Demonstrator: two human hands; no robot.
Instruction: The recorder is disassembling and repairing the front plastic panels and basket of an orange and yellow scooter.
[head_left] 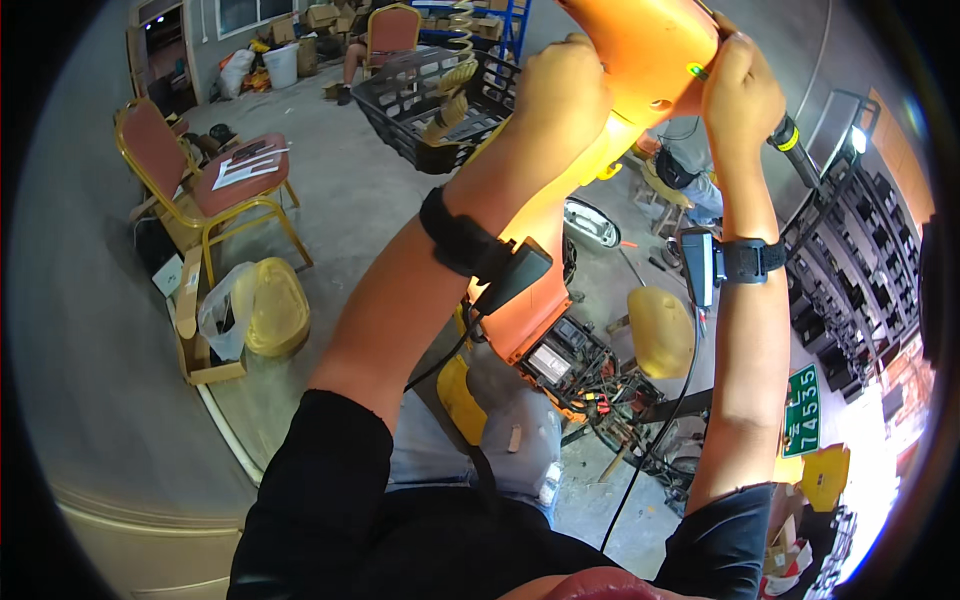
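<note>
An orange scooter front cover (650, 50) fills the top middle, with the orange scooter body (530, 310) below it. My left hand (568, 88) is closed in a fist against the cover's left side; what its fingers hold is hidden. At the opposite edge, my right hand (742, 95) grips the cover, its fingers bent over a dark strip. A black handlebar grip (795, 152) with a yellow ring sticks out beyond my right wrist. Beneath my arms, the opened scooter bares a battery-like block (550, 360) and tangled wiring (610, 395).
A black plastic crate (430, 100) stands ahead, left of the scooter. Farther left are a red chair (240, 175) with papers and a yellow bag-like bundle (275, 308). Black racks (865, 250) line the right side. A cable (650, 450) hangs from my right wrist strap.
</note>
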